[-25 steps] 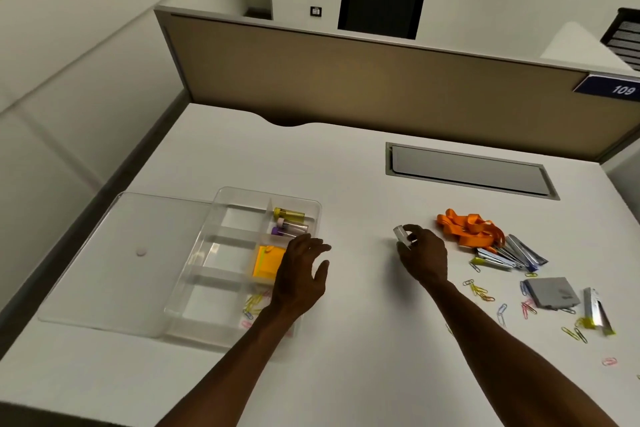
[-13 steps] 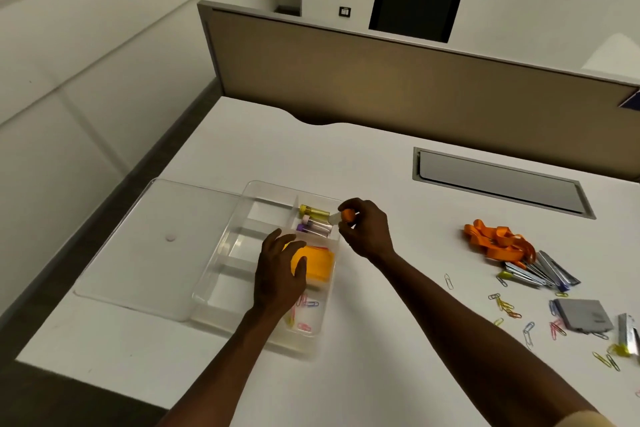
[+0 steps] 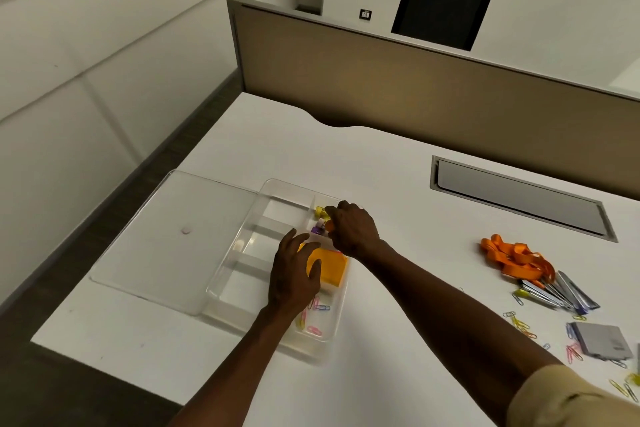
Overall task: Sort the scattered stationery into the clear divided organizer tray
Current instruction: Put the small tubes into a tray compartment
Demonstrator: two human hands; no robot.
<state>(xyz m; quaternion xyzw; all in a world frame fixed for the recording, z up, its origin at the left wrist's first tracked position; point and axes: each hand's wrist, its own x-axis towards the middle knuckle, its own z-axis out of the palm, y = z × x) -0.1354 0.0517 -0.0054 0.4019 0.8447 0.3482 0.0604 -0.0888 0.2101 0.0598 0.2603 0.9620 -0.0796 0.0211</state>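
Note:
The clear divided organizer tray [image 3: 242, 246] sits at the desk's left. My right hand [image 3: 353, 230] is over its far right compartment, fingers closed on a small item with an orange end [image 3: 329, 226], beside yellow-capped [image 3: 320, 211] and purple-capped [image 3: 318, 229] items. My left hand [image 3: 294, 270] rests open on the tray, partly covering an orange sticky-note pad [image 3: 332, 265]. Coloured paper clips [image 3: 313, 317] lie in the near right compartment. Most of the held item is hidden by my fingers.
The tray's clear lid [image 3: 162, 236] lies flat to its left, near the desk edge. On the right are an orange lanyard [image 3: 512, 255], a bundle of pens [image 3: 557, 293], a grey card holder [image 3: 601, 340] and several loose paper clips [image 3: 519, 324]. A cable hatch [image 3: 519, 201] sits behind.
My right hand carried the small item left from mid-desk to the tray's far right compartment and lowered into it. My left hand stayed on the tray, settling over the orange pad.

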